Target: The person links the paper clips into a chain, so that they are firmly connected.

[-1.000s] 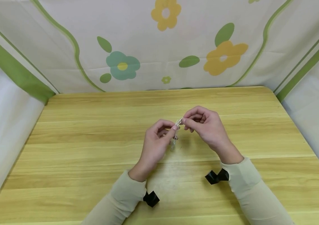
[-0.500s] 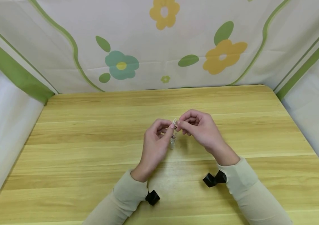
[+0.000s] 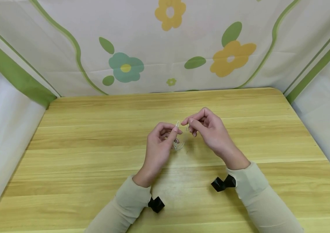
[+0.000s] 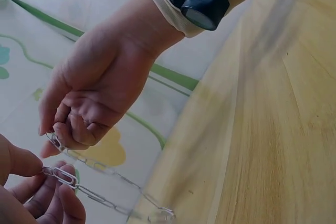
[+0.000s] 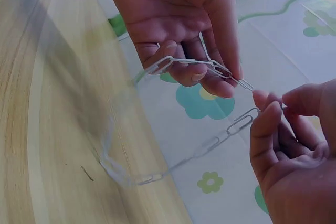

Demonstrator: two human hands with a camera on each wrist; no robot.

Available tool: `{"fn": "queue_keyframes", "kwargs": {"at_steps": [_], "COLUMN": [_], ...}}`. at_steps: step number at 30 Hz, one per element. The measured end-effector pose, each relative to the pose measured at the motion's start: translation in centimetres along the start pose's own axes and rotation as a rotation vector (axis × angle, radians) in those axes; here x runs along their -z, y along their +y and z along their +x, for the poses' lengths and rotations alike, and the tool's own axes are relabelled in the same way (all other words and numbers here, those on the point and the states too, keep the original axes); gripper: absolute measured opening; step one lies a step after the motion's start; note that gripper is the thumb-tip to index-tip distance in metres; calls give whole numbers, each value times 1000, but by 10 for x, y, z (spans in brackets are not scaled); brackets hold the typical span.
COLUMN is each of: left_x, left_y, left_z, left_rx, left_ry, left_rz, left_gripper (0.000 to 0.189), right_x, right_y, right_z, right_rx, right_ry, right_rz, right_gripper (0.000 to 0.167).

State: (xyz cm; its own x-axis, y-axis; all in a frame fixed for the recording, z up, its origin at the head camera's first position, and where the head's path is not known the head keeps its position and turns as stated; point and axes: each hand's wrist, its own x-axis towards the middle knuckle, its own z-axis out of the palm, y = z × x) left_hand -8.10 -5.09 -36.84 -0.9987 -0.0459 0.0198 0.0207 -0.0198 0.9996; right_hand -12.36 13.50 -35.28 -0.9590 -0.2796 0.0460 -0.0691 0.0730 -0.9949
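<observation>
A chain of linked silver paper clips (image 5: 240, 124) hangs in a loop between my two hands, above the table. My left hand (image 3: 160, 145) pinches a clip near one end between thumb and index finger; in the right wrist view part of the chain runs across its other fingers. My right hand (image 3: 212, 134) pinches the other end, its remaining fingers loosely curled. A small gap separates the fingertips of the two hands. The low part of the loop is blurred in the right wrist view.
Beneath the hands lies a wood-grain table (image 3: 80, 145). White cloth (image 3: 153, 42) printed with flowers stands behind it, with cloth sides left and right. A black camera (image 3: 156, 204) sits at the left cuff, another black camera (image 3: 223, 183) at the right.
My right hand first came in towards the left hand, then drew back right and slightly away from me. The chain, bunched before, now spreads into an open loop. My left hand has hardly moved.
</observation>
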Motion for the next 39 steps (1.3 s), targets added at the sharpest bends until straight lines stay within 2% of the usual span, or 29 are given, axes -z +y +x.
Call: {"fn": "queue_keyframes", "kwargs": {"at_steps": [7,11,14,18,24,27,34,39], "left_x": [1,2,2,2,4,3,4,4], "left_y": [2,2,2,1,0,1,4,5], "left_z": [0,0,-1,-1,0,-1,-2,-2], "left_rx": [16,31,43,65,69,64,74,92], "left_ry": [-30,-54,-70,-84,-95,-103,-129,-121], "left_rz": [-21,-18,-4,11,19,11,11,7], "left_gripper": [11,11,11,12,16,17,16,16], "right_x": [2,3,4,5,5,6,9,9], "right_y": [1,1,2,1,-1,-1,-1,-1], "right_z": [-1,-1,-1,-1,-1,-1,-2,-1], "right_rx": [13,24,23,33,56,50,57,93], "right_ry": [-7,-35,-36,-37,-24,-1,41,59], "right_rz": [49,89,76,59,96,82,-41,-47], "right_gripper": [8,20,26,21,13,12,13,12]}}
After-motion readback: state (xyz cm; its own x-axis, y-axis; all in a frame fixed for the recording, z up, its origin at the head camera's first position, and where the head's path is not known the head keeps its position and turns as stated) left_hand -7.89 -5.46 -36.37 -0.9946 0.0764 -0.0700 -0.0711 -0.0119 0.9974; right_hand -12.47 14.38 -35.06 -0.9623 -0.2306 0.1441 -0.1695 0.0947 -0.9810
